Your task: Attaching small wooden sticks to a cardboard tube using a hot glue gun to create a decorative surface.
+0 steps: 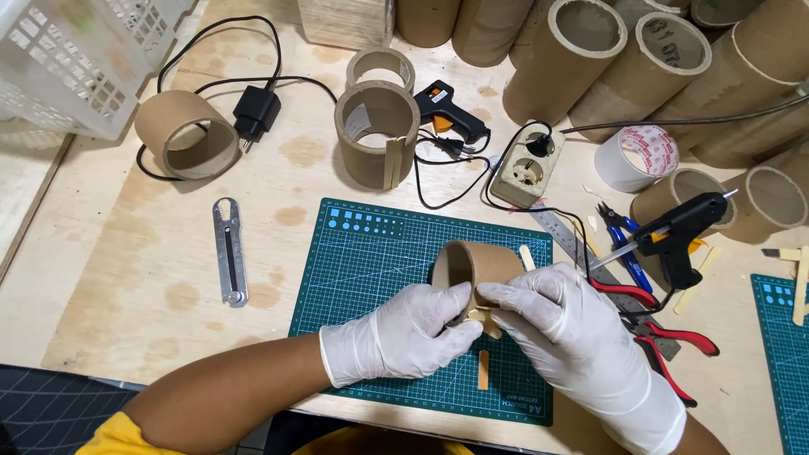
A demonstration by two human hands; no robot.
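Far left: white plastic basket (pixel 76 59), then a cardboard ring (pixel 187 135) lying on the plywood table (pixel 109 278), a black plug adapter (pixel 255 112) and a metal utility knife (pixel 229 251). Centre back: taller cardboard ring (pixel 377 135) with a wooden stick glued on its side, a black glue gun (pixel 451 109) behind it.

On the green cutting mat (pixel 371 253), left hand (pixel 396 337), gloved, pinches the lower edge of a short cardboard tube (pixel 476 263); fingers clenched on the rim where small wooden stick pieces (pixel 487 320) sit. Right hand (pixel 569 324), gloved, closes over the tube from the right, thumb on the same spot. Tube lies on its side, long axis pointing away from the body, open mouth facing left-back; both hands equally near, grip at the near end. Exact stick contact is partly hidden, probably pressed on.

Right: a socket block (pixel 529 164), tape roll (pixel 640 156), second glue gun (pixel 678 227), red-handled pliers (pixel 666 329).
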